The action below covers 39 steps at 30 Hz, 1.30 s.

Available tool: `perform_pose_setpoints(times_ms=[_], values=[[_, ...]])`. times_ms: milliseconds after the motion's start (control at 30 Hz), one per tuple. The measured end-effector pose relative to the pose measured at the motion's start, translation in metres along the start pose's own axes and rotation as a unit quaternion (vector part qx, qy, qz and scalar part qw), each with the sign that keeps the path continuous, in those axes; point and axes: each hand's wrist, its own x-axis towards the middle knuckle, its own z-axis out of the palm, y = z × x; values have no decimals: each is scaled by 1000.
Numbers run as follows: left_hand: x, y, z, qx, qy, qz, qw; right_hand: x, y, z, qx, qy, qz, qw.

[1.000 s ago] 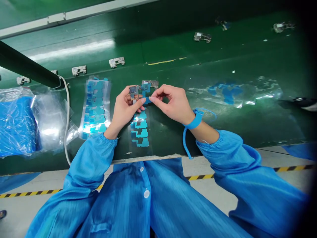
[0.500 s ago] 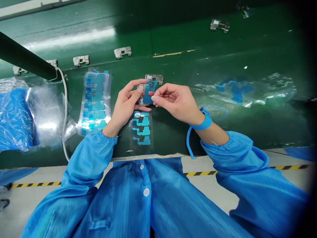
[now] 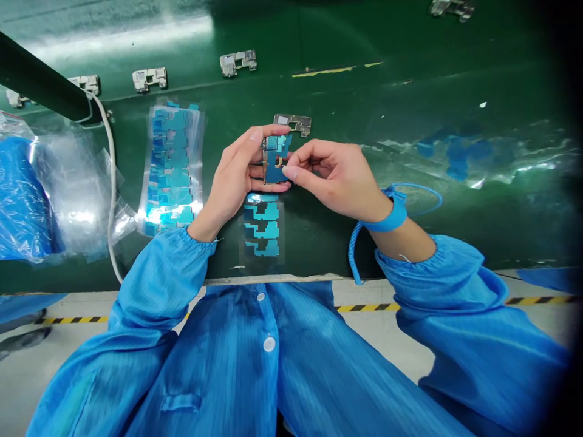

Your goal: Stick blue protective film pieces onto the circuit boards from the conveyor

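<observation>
My left hand (image 3: 237,164) is closed around the edges of a small phone circuit board (image 3: 265,159), which it holds up above the bench. A blue film piece (image 3: 272,167) lies over the board's face, roughly in line with its outline. With thumb and forefinger together, my right hand (image 3: 337,173) pinches the film's lower right edge. Just beyond my left fingertips, a second circuit board (image 3: 302,125) rests on the bench. Below my hands lies a clear sheet with several blue film cut-outs (image 3: 268,229).
A larger stack of film sheets (image 3: 170,161) lies to the left, beside a white cable (image 3: 110,182) and plastic-wrapped blue material (image 3: 22,200). More circuit boards (image 3: 238,63) stand along the back. Crumpled clear film (image 3: 496,167) lies right. A blue coiled cord (image 3: 353,255) runs from my right wristband.
The blue film has come down from a tilted position onto the board and now lines up with it. My left thumb has moved up to the board's upper edge. The camera view has shifted slightly.
</observation>
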Motion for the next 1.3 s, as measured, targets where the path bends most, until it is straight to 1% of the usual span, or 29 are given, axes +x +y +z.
perform_pose_setpoints(times_ms=[200, 400, 633, 833, 1200, 1300], values=[[-2, 1, -1, -46, -27, 17, 998, 0, 2, 1, -13, 5, 11, 1000], [-2, 3, -2, -36, -30, 11, 999, -1, 2, 2, -13, 5, 13, 1000], [-1, 3, -4, -17, -30, -4, 999, -2, 2, 2, 2, 8, 38, 999], [0, 3, -4, -19, -35, 5, 999, -1, 2, 3, 29, 7, 60, 998], [-3, 5, -1, -18, -21, -2, 1000, -2, 0, 3, 31, 11, 35, 999], [-2, 5, -1, -21, -25, 1, 999, -2, -1, 3, 31, 10, 40, 999]])
